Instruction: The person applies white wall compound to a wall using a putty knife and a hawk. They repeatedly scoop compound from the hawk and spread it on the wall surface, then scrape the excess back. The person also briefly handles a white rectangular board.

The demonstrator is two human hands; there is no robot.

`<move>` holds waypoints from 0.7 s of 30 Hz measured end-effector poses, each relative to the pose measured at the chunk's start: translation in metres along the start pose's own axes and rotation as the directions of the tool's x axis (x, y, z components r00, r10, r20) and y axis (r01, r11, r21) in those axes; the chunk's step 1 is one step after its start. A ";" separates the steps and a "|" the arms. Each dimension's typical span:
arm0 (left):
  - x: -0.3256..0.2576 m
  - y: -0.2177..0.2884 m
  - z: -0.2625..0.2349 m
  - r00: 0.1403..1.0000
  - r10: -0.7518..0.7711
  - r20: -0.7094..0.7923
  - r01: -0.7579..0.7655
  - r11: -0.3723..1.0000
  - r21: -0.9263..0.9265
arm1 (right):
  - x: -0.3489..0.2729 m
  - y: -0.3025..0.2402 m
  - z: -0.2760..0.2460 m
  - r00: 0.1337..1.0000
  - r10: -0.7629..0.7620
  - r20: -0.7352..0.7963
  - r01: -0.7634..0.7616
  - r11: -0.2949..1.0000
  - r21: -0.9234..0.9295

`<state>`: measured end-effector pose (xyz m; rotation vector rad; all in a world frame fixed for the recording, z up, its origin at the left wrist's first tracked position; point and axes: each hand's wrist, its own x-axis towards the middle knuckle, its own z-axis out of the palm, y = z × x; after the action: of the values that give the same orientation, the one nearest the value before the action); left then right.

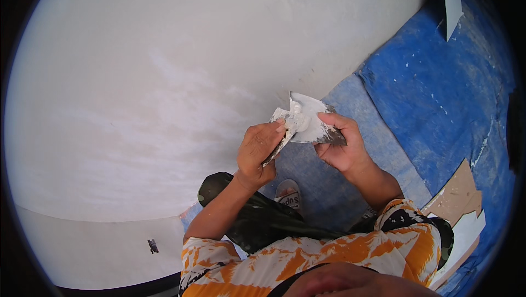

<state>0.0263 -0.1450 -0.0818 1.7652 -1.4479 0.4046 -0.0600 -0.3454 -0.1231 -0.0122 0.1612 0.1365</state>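
White putty (299, 121) sits in a lump where two flat tools meet in front of me. My left hand (257, 150) is closed around a small putty-smeared scraper (279, 115), whose edge touches the lump. Between thumb and fingers, my right hand (346, 142) grips a wider putty knife blade (313, 112), coated white with dark, worn patches near the fingers. Both tools are held up close together, above the floor and near the wall. The fingers hide parts of each tool, and no handle shows clearly.
A pale wall (137, 89) with uneven whitish patches fills the left side. Blue sheeting (438, 83) with white splashes covers the floor. Torn cardboard (457, 194) lies at the right, and a white strip (451, 4) stands at the upper right. A small dark fitting (153, 246) is at lower left.
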 end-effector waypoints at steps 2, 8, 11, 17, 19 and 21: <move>-0.003 0.001 -0.001 0.986 -0.158 0.045 0.159 0.986 -0.044 | -0.010 -0.021 0.018 0.974 -0.189 0.121 0.181 0.981 0.076; 0.001 -0.002 0.001 0.440 -0.867 0.235 0.463 -0.005 -0.886 | -0.022 -0.011 0.031 0.658 -0.320 0.682 0.753 0.310 -0.581; 0.005 -0.007 -0.004 0.244 -0.777 0.580 0.350 -0.487 -0.800 | -0.013 -0.001 0.012 0.553 0.036 0.833 0.776 -0.386 -0.499; 0.019 -0.005 -0.025 0.304 -0.926 0.222 0.378 -0.096 -0.921 | -0.010 -0.048 -0.004 0.843 0.005 0.538 0.371 -0.729 -0.575; 0.022 0.000 -0.022 0.363 -0.926 0.106 0.504 0.100 -0.858 | -0.015 -0.054 0.004 0.637 0.068 0.768 0.607 -0.657 -0.446; 0.023 0.003 -0.017 0.366 -0.920 0.141 0.619 0.127 -0.775 | -0.024 -0.048 0.018 0.581 0.176 0.795 0.662 -0.670 -0.335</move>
<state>0.0342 -0.1480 -0.0545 1.3532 -0.0709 -0.4107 -0.0739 -0.3953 -0.1016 -2.1705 -0.7331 -0.7486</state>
